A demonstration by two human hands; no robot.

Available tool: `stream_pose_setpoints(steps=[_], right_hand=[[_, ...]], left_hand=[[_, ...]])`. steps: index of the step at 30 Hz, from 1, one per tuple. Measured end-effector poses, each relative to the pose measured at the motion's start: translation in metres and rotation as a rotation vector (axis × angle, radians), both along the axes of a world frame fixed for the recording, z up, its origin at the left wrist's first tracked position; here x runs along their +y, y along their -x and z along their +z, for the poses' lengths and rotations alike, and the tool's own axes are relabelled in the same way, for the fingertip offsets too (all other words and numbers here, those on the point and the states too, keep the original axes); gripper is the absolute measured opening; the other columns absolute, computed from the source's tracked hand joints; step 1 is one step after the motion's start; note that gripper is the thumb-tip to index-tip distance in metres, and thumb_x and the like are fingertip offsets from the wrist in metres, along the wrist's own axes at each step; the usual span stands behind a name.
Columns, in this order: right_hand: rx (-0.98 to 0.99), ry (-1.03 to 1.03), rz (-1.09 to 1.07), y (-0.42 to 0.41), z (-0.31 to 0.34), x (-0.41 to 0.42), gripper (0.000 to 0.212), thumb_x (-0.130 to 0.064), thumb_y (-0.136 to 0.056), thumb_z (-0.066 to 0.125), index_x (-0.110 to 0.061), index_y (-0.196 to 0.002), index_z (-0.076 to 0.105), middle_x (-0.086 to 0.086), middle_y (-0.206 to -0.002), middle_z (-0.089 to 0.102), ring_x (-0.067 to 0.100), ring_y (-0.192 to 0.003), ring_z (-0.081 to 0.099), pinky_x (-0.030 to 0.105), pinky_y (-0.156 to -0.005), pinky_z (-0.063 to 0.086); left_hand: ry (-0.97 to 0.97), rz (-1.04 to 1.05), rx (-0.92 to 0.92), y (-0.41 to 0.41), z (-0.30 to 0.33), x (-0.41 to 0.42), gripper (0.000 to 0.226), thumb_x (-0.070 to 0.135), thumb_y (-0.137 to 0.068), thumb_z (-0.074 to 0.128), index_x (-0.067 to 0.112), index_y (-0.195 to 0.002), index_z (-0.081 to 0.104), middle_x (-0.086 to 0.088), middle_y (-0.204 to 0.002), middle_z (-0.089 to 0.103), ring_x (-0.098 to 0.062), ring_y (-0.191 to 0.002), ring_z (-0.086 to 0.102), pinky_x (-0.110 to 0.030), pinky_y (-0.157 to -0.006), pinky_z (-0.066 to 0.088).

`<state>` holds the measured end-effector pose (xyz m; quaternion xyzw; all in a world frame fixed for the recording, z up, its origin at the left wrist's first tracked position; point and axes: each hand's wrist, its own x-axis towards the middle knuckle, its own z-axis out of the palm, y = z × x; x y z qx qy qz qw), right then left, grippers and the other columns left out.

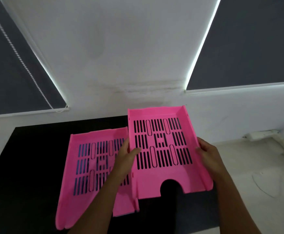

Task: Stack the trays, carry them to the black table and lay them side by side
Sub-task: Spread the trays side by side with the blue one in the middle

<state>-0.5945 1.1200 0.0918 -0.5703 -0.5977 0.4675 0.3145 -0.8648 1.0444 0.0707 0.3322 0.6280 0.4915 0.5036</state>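
A pink slotted tray (pixel 165 176) is held over the right part of the black table (pixel 28 166). My left hand (pixel 126 157) grips its left wall and my right hand (pixel 207 152) grips its right wall. The tray's notched front edge points toward me. A second pink tray (pixel 87 166) lies flat on the table to the left; blue shows through its slots, so it seems to rest on something blue. My left forearm crosses over that tray's right part. The two trays sit close together, with the held one overlapping the other's right edge.
A white wall rises behind the table, with dark roller blinds (pixel 11 73) at left and right and a bead chain on the left one. A pale floor (pixel 256 166) lies to the right of the table.
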Motion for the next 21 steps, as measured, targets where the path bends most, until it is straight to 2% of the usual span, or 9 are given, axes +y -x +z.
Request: stream_pose_setpoints(steps=[1,3,5,6,8,12,16,19,21], right_hand=[[-0.002,0.007,-0.010,-0.011,-0.003,0.004,0.041,-0.013,-0.099,0.049,-0.047,-0.108,0.070,-0.005,-0.101,0.077,0.021,-0.090,0.074,0.042,-0.078,0.061],[0.003,0.031,-0.019,-0.028,-0.012,0.012,0.042,-0.013,-0.099,0.048,-0.049,-0.102,0.069,-0.005,-0.099,0.077,0.021,-0.088,0.074,0.038,-0.074,0.060],[0.007,0.064,-0.028,-0.042,-0.023,0.020,0.041,-0.014,-0.100,0.048,-0.048,-0.100,0.070,-0.005,-0.097,0.077,0.021,-0.087,0.074,0.039,-0.075,0.060],[0.007,0.085,-0.032,-0.046,-0.030,0.024,0.039,-0.016,-0.099,0.050,-0.048,-0.100,0.071,-0.005,-0.096,0.078,0.020,-0.086,0.075,0.040,-0.075,0.060],[0.006,0.121,-0.020,-0.052,-0.045,0.029,0.036,-0.017,-0.099,0.052,-0.047,-0.099,0.072,-0.006,-0.093,0.079,0.017,-0.083,0.076,0.037,-0.073,0.060],[-0.022,0.193,0.019,-0.057,-0.072,0.034,0.031,-0.015,-0.099,0.050,-0.035,-0.104,0.073,-0.002,-0.091,0.078,0.015,-0.077,0.076,0.038,-0.074,0.062],[-0.025,0.231,0.023,-0.059,-0.091,0.033,0.026,-0.019,-0.099,0.050,-0.027,-0.107,0.074,-0.001,-0.090,0.078,0.015,-0.076,0.076,0.035,-0.072,0.061],[-0.047,0.213,0.025,-0.059,-0.096,0.034,0.025,-0.021,-0.100,0.049,-0.026,-0.109,0.072,-0.003,-0.091,0.077,0.009,-0.075,0.074,0.023,-0.066,0.056],[-0.066,0.215,0.022,-0.059,-0.097,0.036,0.027,-0.018,-0.100,0.048,-0.029,-0.108,0.071,-0.002,-0.092,0.077,0.013,-0.079,0.074,0.022,-0.066,0.054]], left_hand=[[0.033,-0.009,0.003,-0.012,-0.002,0.006,0.072,0.039,-0.078,0.066,0.026,-0.145,0.043,-0.002,-0.142,0.058,-0.021,-0.125,0.058,-0.053,-0.108,0.043],[0.066,-0.020,0.011,-0.033,-0.006,0.016,0.060,0.031,-0.085,0.065,0.029,-0.141,0.043,0.006,-0.131,0.062,-0.011,-0.114,0.061,-0.042,-0.103,0.047],[0.104,-0.025,0.009,-0.047,-0.013,0.024,0.051,0.016,-0.093,0.059,0.034,-0.136,0.041,0.019,-0.109,0.061,0.002,-0.095,0.060,-0.024,-0.081,0.051],[0.138,-0.020,0.021,-0.052,-0.019,0.027,0.050,0.013,-0.093,0.059,0.033,-0.135,0.042,0.018,-0.106,0.062,0.001,-0.092,0.062,-0.020,-0.072,0.051],[0.200,-0.003,0.036,-0.059,-0.029,0.029,0.048,0.013,-0.091,0.060,0.027,-0.136,0.046,0.008,-0.109,0.068,-0.010,-0.094,0.069,-0.025,-0.069,0.055],[0.325,0.019,0.073,-0.066,-0.044,0.028,0.045,0.013,-0.089,0.062,0.022,-0.132,0.051,0.001,-0.114,0.069,-0.019,-0.100,0.070,-0.041,-0.085,0.059],[0.386,0.022,0.127,-0.067,-0.054,0.032,0.034,0.010,-0.090,0.059,0.024,-0.121,0.054,0.003,-0.105,0.069,-0.017,-0.094,0.070,-0.034,-0.075,0.057],[0.415,0.019,0.155,-0.067,-0.064,0.038,0.038,0.010,-0.088,0.058,0.020,-0.126,0.058,-0.003,-0.108,0.073,-0.021,-0.094,0.072,-0.044,-0.083,0.060],[0.432,0.011,0.164,-0.066,-0.066,0.039,0.038,0.009,-0.087,0.057,0.019,-0.124,0.060,-0.004,-0.108,0.073,-0.022,-0.095,0.071,-0.048,-0.088,0.058]])
